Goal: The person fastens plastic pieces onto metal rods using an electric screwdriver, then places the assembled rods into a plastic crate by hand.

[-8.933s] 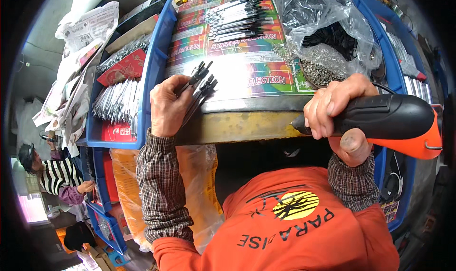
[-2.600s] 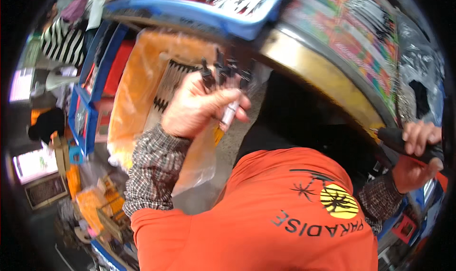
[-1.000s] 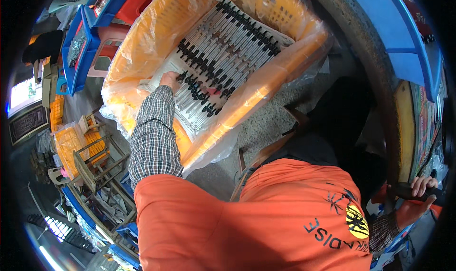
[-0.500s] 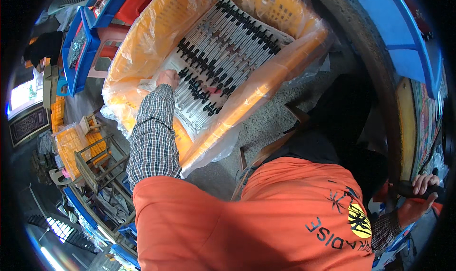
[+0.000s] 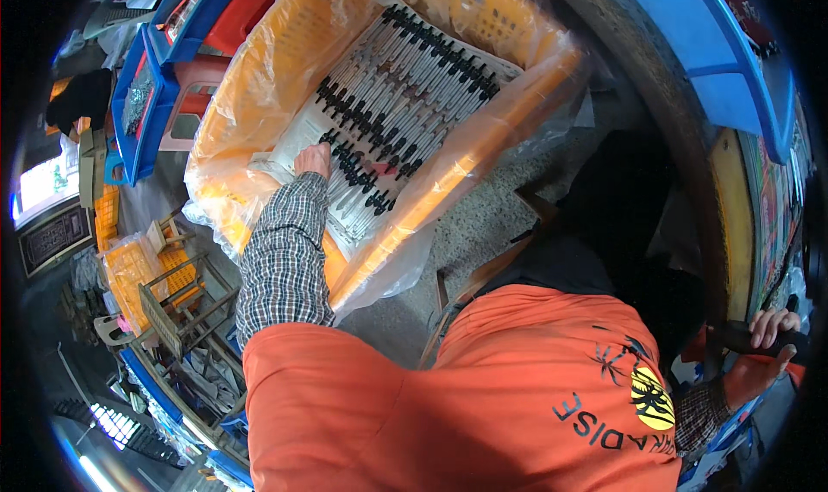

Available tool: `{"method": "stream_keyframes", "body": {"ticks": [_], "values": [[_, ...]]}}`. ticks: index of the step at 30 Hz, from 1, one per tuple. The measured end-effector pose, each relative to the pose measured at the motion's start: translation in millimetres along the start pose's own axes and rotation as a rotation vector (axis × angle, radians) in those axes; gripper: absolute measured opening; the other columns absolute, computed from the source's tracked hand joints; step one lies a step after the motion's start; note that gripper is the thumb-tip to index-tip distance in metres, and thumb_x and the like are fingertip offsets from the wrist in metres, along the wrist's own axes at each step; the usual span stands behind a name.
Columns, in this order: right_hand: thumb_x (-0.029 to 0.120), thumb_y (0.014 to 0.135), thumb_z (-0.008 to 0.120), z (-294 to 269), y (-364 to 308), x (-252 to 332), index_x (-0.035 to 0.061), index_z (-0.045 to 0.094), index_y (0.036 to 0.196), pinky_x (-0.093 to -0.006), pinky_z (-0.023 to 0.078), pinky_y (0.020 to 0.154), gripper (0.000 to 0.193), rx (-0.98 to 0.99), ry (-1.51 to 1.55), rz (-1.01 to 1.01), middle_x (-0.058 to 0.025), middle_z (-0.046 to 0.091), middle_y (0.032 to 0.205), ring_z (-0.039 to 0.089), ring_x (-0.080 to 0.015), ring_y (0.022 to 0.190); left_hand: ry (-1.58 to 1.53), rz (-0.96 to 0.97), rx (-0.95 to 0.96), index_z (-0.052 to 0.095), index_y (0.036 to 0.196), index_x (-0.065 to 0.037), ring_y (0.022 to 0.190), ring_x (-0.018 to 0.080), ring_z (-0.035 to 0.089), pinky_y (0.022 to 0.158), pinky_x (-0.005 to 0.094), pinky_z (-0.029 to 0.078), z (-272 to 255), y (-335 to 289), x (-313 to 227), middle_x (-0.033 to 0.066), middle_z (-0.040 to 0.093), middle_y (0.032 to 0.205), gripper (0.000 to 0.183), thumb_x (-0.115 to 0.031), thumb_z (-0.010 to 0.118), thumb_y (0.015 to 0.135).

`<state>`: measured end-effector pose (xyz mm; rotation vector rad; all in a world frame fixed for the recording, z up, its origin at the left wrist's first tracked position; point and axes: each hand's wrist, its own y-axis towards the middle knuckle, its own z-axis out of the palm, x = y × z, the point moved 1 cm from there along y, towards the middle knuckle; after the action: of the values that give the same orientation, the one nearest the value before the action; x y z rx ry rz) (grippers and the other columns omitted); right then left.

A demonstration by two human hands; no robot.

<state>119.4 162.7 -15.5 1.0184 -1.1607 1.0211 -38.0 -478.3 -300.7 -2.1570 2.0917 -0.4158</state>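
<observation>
My left hand (image 5: pixel 313 158), its fingers curled closed, is at the left edge of the nearer row of thin silver rods with black ends (image 5: pixel 355 166). Whatever it may hold is hidden. Under these rods lies pale paper (image 5: pixel 293 138), inside a yellow plastic crate (image 5: pixel 226 87) lined with clear film (image 5: pixel 448 190). Farther back in the crate, more such rods (image 5: pixel 414 82) lie side by side in rows. At the far right, my right hand (image 5: pixel 763 358) is wrapped round a dark, thick, handle-like thing (image 5: pixel 733 339), partly lost in the rim's shadow.
Blue bins (image 5: pixel 138 104) and a red stool (image 5: pixel 194 100) stand beyond the crate's left side. At the left is a wooden frame (image 5: pixel 185 307) near another yellow crate (image 5: pixel 129 276). A curved dark table edge (image 5: pixel 690 104) and a blue tray (image 5: pixel 733 52) border the right.
My left hand has moved slightly toward me along the left edge of the rods. The whole view has shifted a little. My right hand keeps its hold.
</observation>
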Motion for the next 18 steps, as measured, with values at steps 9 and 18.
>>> {"method": "stream_keyframes", "body": {"ticks": [9, 18], "values": [[0.030, 0.082, 0.060, 0, -3, -2, 0.0080, 0.041, 0.096, -0.0244, 0.034, 0.072, 0.032, -0.095, 0.032, -0.007, -0.0006, 0.036, 0.072, 0.037, -0.0106, 0.063, -0.017, 0.060, -0.041, 0.055, 0.076, -0.001, 0.072, 0.0394, 0.058, 0.064, 0.0455, 0.046, 11, 1, 5, 0.0235, 0.059, 0.074, 0.010, -0.009, 0.055, 0.071], [0.029, 0.081, 0.061, -2, -5, -2, 0.0079, 0.041, 0.095, -0.0243, 0.033, 0.070, 0.032, -0.086, 0.030, -0.032, -0.0006, 0.036, 0.072, 0.037, -0.0106, 0.062, -0.068, 0.021, 0.077, 0.060, 0.081, -0.008, 0.079, 0.0385, 0.058, 0.067, 0.0463, 0.045, 7, 7, 26, 0.0226, 0.059, 0.078, 0.014, -0.012, 0.048, 0.076]]}}
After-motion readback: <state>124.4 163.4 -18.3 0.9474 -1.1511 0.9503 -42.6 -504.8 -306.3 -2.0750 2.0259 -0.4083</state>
